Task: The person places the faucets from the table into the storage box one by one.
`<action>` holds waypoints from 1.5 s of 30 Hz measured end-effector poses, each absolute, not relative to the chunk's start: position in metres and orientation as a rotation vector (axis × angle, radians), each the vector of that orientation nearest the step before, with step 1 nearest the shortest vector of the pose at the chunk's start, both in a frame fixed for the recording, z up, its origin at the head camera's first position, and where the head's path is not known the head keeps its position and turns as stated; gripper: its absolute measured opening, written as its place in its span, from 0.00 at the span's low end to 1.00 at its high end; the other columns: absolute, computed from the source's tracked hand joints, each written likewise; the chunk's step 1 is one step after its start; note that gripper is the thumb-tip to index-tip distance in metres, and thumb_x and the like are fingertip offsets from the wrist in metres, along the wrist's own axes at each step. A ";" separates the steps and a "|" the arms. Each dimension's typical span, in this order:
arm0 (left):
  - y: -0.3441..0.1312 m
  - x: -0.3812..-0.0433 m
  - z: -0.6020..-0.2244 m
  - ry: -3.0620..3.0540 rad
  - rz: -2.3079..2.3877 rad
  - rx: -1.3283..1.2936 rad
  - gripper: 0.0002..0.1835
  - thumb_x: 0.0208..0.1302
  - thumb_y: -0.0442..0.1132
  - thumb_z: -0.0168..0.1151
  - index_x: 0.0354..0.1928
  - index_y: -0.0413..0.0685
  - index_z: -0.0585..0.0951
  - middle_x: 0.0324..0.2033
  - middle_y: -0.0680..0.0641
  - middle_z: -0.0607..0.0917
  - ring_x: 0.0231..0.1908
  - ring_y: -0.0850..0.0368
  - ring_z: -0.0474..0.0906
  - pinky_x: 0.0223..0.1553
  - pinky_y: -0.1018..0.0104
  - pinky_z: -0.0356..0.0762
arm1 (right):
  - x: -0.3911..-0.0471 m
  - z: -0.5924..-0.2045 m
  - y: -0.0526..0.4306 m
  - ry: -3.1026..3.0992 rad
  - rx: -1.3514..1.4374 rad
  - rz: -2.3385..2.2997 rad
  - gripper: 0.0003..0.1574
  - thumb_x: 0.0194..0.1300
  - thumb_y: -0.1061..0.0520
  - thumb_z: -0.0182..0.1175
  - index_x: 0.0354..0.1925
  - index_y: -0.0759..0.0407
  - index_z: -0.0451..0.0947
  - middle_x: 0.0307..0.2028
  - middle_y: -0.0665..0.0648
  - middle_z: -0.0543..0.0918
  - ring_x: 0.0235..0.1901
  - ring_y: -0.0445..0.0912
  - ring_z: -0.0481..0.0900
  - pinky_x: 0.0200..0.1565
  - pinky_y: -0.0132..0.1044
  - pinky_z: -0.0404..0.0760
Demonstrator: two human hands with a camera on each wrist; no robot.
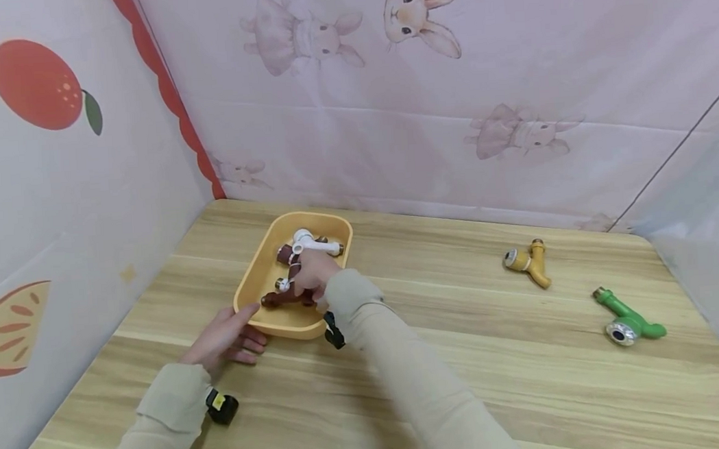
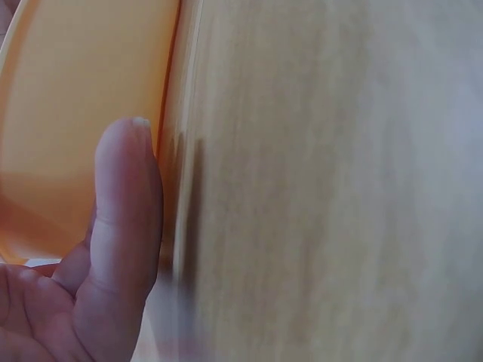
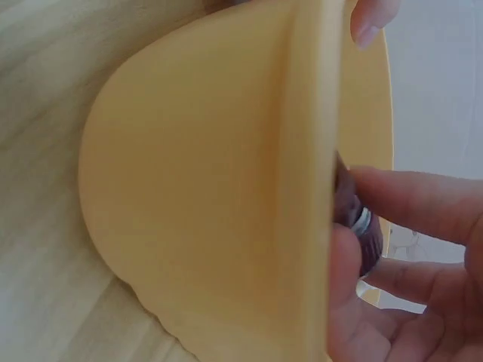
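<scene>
A yellow plastic basin [image 1: 254, 279] stands on the table with a white tap [image 1: 320, 245] and a brown tap [image 1: 283, 297] inside. My right hand [image 1: 316, 272] reaches over the basin's right side and holds the brown tap between thumb and fingers. In the right wrist view the basin's rim hides part of this brown tap [image 3: 370, 245]. At the near left corner my left hand [image 1: 227, 337] grips the basin, its thumb at the rim and the other fingers outside, low by the wall. Whether more brown pieces lie under my right hand I cannot tell.
On the right part of the wooden table [image 1: 438, 295] lie a yellow tap [image 1: 535, 265] and a green tap [image 1: 631, 318], well apart from the basin. A printed cloth wall [image 1: 361, 156] closes the back, and a white one [image 1: 87, 220] the left side.
</scene>
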State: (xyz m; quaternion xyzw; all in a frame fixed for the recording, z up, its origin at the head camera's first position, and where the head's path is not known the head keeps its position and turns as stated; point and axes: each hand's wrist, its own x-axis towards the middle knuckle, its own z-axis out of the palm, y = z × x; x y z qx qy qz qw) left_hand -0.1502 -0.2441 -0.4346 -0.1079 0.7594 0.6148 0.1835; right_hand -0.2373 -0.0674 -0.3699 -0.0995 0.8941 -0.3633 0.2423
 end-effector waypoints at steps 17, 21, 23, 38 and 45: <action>-0.242 -0.142 -0.436 2.140 1.751 -0.353 0.29 0.68 0.53 0.43 0.55 0.33 0.58 0.25 0.41 0.79 0.23 0.52 0.78 0.25 0.56 0.80 | -0.235 -0.362 -0.055 2.402 -0.503 -0.954 0.37 0.57 0.55 0.62 0.63 0.59 0.63 0.55 0.60 0.71 0.40 0.51 0.78 0.30 0.40 0.82; -0.242 -0.141 -0.439 2.145 1.744 -0.356 0.30 0.67 0.54 0.43 0.56 0.33 0.57 0.24 0.41 0.79 0.22 0.52 0.78 0.24 0.56 0.80 | -0.233 -0.360 -0.045 2.389 -0.537 -1.000 0.39 0.58 0.53 0.62 0.65 0.58 0.60 0.60 0.60 0.66 0.41 0.52 0.77 0.25 0.41 0.82; -0.242 -0.142 -0.439 2.153 1.746 -0.353 0.31 0.67 0.54 0.44 0.57 0.34 0.57 0.24 0.41 0.79 0.22 0.53 0.78 0.24 0.56 0.81 | -0.234 -0.356 -0.040 2.428 -0.570 -0.996 0.40 0.58 0.53 0.62 0.65 0.59 0.59 0.62 0.59 0.65 0.43 0.51 0.76 0.25 0.40 0.82; -0.239 -0.143 -0.428 2.191 1.703 -0.353 0.29 0.68 0.53 0.42 0.53 0.31 0.60 0.24 0.41 0.80 0.23 0.51 0.79 0.25 0.55 0.81 | -0.237 -0.336 -0.001 2.511 -0.644 -1.159 0.30 0.60 0.55 0.59 0.59 0.62 0.68 0.50 0.68 0.73 0.27 0.49 0.77 0.26 0.39 0.81; -0.238 -0.142 -0.427 2.194 1.684 -0.374 0.30 0.68 0.54 0.42 0.55 0.31 0.59 0.25 0.41 0.80 0.23 0.52 0.78 0.25 0.56 0.81 | -0.233 -0.331 0.019 2.529 -0.565 -1.292 0.29 0.59 0.55 0.60 0.57 0.63 0.69 0.45 0.65 0.77 0.32 0.50 0.78 0.26 0.36 0.81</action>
